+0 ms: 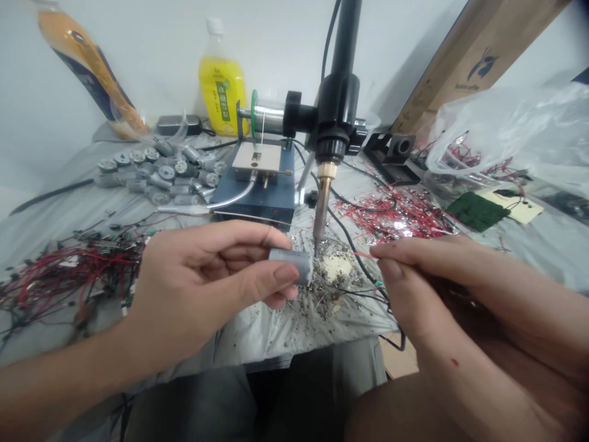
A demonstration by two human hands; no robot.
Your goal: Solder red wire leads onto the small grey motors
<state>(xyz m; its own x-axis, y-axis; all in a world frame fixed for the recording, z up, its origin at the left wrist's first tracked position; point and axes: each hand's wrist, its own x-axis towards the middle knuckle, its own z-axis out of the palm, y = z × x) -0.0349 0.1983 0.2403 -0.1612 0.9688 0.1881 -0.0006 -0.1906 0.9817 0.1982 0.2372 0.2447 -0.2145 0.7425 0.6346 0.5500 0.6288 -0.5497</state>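
My left hand (202,276) grips a small grey cylindrical motor (294,264) between thumb and fingers, its end turned to the right. Just above that end hangs the tip of a soldering iron (323,202), clamped pointing down in a black holder (338,116). To the right, my right hand (442,294) pinches a thin red wire (363,254) between thumb and forefinger, its free end toward the motor. A gap shows between wire and motor. Whether the iron's tip touches the motor I cannot tell.
Behind stands a blue solder feeder (257,196) with a solder spool (269,116). Grey motors (161,172) lie piled at left, wired boards (83,270) nearer. Red wires (400,212) are heaped at right beside a plastic bag (506,129). Solder scraps (335,294) litter the table under the iron.
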